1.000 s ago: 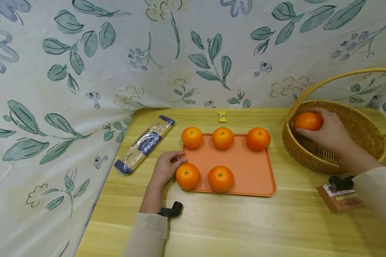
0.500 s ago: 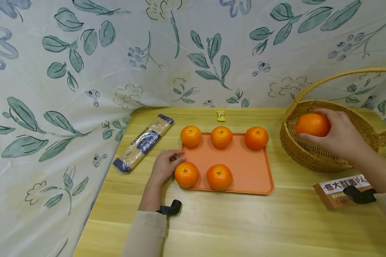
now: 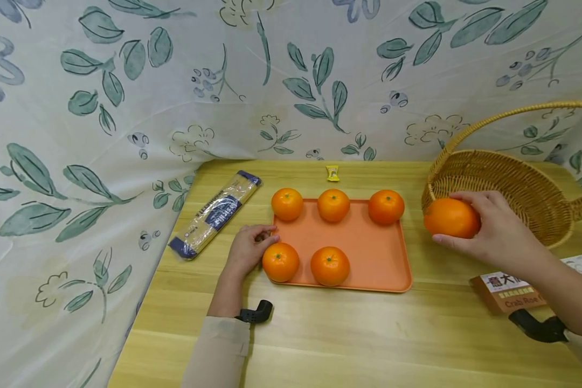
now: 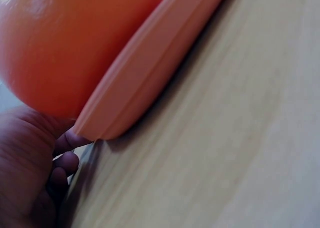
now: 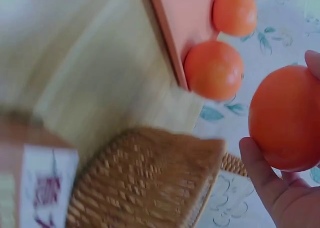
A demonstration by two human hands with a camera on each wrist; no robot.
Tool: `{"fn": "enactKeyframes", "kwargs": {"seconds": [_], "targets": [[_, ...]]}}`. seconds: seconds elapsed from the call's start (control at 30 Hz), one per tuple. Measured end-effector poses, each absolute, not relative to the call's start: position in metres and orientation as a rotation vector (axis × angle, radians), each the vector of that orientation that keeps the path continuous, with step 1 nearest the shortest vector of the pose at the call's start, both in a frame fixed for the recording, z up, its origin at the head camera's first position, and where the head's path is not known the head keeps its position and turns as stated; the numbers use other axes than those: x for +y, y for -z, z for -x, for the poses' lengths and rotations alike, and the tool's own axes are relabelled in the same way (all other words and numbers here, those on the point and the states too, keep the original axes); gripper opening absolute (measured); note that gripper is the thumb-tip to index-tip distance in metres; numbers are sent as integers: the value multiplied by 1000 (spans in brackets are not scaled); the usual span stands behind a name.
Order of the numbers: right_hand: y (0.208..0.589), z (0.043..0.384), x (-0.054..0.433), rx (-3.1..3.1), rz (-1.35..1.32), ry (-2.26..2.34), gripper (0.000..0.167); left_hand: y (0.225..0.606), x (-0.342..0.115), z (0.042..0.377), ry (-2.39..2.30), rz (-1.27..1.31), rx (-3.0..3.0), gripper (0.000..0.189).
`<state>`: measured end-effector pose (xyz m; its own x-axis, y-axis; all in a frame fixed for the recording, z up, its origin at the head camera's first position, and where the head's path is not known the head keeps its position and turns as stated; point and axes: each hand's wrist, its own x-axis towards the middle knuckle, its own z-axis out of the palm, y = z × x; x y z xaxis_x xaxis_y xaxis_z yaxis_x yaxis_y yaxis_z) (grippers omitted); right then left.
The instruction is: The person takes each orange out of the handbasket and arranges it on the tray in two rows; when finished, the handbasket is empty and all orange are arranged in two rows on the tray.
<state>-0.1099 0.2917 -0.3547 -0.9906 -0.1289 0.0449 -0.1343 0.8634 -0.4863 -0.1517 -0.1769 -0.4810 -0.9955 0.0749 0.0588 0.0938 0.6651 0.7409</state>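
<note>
My right hand holds an orange between thumb and fingers, raised in front of the wicker basket's left rim. In the right wrist view this same orange sits in the fingers, apart from the basket. My left hand grips the left edge of the orange-coloured tray, thumb at the rim. On the tray, several oranges stand in two rows: three along the back, the rightmost orange among them, and two in front. The front left orange is close by my left thumb. In the left wrist view, curled fingers show beside the tray corner.
The wicker basket with its tall handle stands at the right. A pasta box lies in front of it, partly behind my right forearm. At the left lies a packet of spaghetti. A small yellow wrapped sweet is behind the tray.
My right hand has lifted the orange out of the basket and brought it toward me, past the rim. The left hand stays at the tray's edge.
</note>
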Motion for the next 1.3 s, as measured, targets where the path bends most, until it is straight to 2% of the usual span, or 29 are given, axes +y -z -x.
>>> {"fn": "enactKeyframes", "kwargs": {"seconds": [0.63,1.1,1.3], "targets": [[419,70,248,-2992,-291,-1151,83,484,-178,152,1267,114,-2849,30],[438,75,229,-2926,-365,-1587,78,484,-176,154,1270,140,-2839,30],[439,78,235,-2944,-429,-1546,79,484,-177,153,1274,135,-2832,30]]}}
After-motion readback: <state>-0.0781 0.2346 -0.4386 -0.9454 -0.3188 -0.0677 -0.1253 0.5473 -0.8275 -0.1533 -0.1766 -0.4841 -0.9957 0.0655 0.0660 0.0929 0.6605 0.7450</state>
